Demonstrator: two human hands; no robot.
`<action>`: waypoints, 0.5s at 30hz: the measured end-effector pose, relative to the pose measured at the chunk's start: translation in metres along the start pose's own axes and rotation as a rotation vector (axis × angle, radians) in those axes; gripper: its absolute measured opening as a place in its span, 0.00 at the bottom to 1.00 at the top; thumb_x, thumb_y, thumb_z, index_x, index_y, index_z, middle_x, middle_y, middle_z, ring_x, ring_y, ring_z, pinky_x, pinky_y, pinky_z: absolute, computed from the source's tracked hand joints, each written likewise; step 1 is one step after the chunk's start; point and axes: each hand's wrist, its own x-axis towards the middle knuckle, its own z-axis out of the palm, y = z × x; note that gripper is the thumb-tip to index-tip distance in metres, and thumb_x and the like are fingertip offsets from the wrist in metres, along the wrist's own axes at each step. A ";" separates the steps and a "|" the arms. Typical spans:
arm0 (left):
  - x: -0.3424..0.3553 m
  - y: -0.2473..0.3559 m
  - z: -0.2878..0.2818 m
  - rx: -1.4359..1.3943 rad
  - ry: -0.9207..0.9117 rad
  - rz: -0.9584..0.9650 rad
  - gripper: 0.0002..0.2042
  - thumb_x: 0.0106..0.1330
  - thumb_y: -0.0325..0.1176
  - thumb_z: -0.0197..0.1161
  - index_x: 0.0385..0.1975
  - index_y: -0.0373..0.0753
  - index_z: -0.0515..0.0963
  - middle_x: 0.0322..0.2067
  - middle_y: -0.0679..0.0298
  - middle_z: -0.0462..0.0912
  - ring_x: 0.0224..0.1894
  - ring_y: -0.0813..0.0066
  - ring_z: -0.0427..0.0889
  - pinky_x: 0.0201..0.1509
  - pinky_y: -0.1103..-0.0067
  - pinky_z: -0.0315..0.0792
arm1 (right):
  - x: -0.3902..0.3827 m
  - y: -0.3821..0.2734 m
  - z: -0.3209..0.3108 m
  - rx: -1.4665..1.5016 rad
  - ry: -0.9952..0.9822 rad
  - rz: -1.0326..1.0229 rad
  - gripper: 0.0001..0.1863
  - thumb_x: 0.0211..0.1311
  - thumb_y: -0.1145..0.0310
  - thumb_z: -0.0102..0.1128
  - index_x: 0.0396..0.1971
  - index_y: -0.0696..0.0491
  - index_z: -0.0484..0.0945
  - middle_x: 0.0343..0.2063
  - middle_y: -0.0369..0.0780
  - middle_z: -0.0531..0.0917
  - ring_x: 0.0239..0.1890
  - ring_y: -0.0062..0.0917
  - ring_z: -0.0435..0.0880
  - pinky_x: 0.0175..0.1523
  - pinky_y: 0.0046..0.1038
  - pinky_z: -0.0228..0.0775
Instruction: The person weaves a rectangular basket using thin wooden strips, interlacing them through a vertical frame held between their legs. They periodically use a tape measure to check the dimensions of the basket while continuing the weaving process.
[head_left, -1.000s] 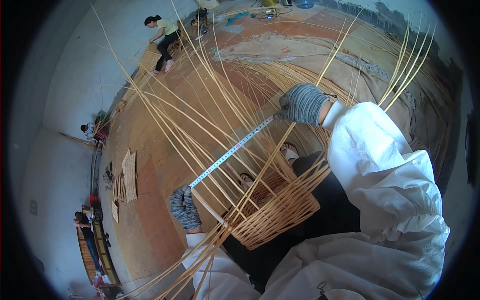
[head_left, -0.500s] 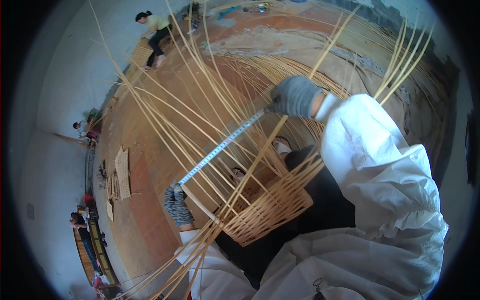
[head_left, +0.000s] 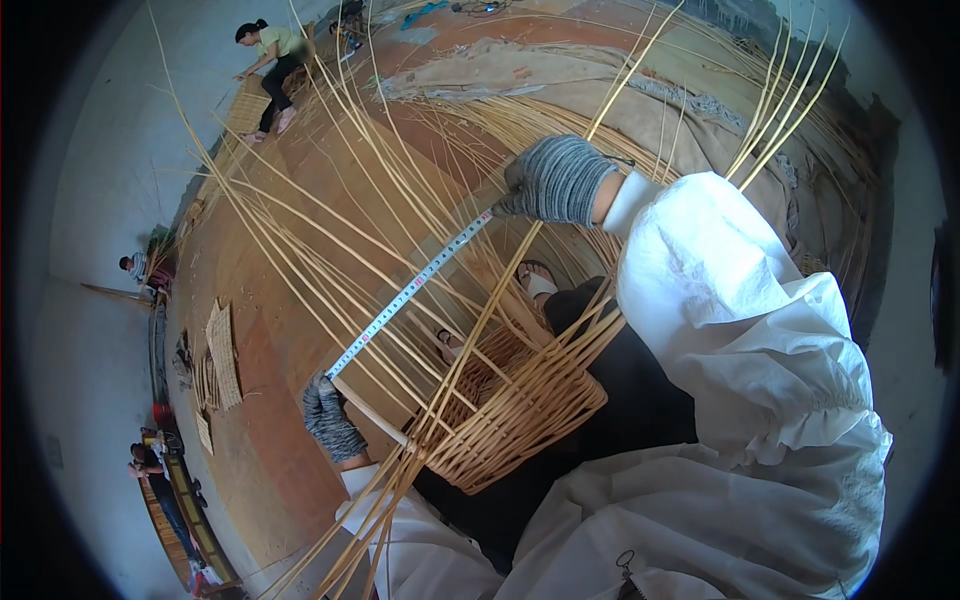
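Observation:
A pale tape measure [head_left: 408, 292] stretches taut and slanting between my two gloved hands, above the long upright rods of a wicker basket. My left hand [head_left: 330, 418], in a grey knit glove, pinches its lower left end next to a peeled stick [head_left: 372, 409]. At the upper right end, my right hand [head_left: 558, 180], also gloved in grey, is closed on the tape with the fingers pressed together. The half-woven wicker basket [head_left: 512, 430] rests tilted on my lap, its loose willow rods [head_left: 285, 250] fanning out in several directions.
A heap of long willow rods [head_left: 540, 120] lies under and beside a brown cloth [head_left: 600, 75] at the back. Flat woven panels [head_left: 222, 355] lie on the floor to the left. One person [head_left: 270, 70] works at the far left; others are along the left wall.
The view has shifted, so hands, tape and basket appear a little further left. The tape stays stretched between both hands.

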 end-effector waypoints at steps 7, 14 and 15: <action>-0.004 -0.001 0.007 0.000 0.093 0.004 0.11 0.63 0.33 0.59 0.41 0.32 0.77 0.35 0.61 0.80 0.34 0.76 0.78 0.36 0.80 0.76 | -0.003 -0.009 -0.006 -0.043 -0.053 0.018 0.28 0.61 0.43 0.46 0.34 0.54 0.82 0.26 0.43 0.82 0.32 0.37 0.82 0.39 0.38 0.72; -0.002 0.013 0.003 -0.131 0.036 -0.249 0.09 0.64 0.34 0.59 0.34 0.35 0.79 0.27 0.66 0.80 0.25 0.80 0.76 0.27 0.84 0.72 | 0.001 -0.001 0.004 -0.055 -0.029 -0.018 0.27 0.62 0.44 0.45 0.34 0.54 0.82 0.25 0.43 0.82 0.31 0.37 0.82 0.39 0.38 0.73; 0.001 0.014 0.002 -0.107 0.006 -0.247 0.10 0.64 0.35 0.59 0.35 0.34 0.79 0.27 0.65 0.80 0.26 0.79 0.77 0.27 0.84 0.72 | 0.002 -0.002 0.004 -0.108 -0.014 -0.013 0.25 0.62 0.45 0.46 0.34 0.52 0.82 0.26 0.42 0.83 0.31 0.36 0.82 0.39 0.38 0.73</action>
